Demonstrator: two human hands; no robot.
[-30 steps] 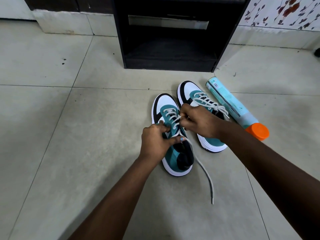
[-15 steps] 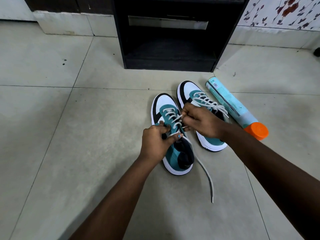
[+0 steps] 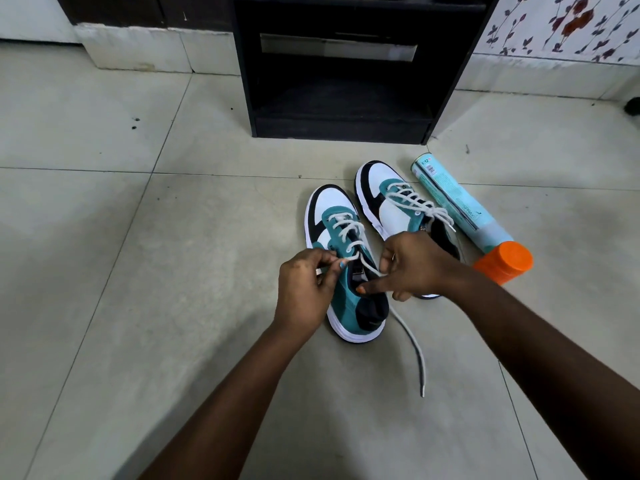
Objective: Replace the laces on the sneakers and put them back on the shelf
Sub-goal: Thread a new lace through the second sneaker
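Two teal, white and black sneakers stand side by side on the tiled floor. The left sneaker is in front of me, and its white lace crosses several eyelets. My left hand pinches one lace end at the sneaker's left upper eyelet. My right hand holds the other lace strand over the sneaker's opening, index finger stretched out to the left. The strand's loose tail trails on the floor to the right. The right sneaker is laced, its heel hidden behind my right hand.
A black open shelf unit stands against the wall just beyond the sneakers. A pale blue spray can with an orange cap lies on the floor right of the shoes. Bare floor tiles spread to the left and near me.
My right hand has come back from the middle eyelets toward the sneaker's opening, drawing the lace with it. My left hand shifted slightly left at the upper eyelet.
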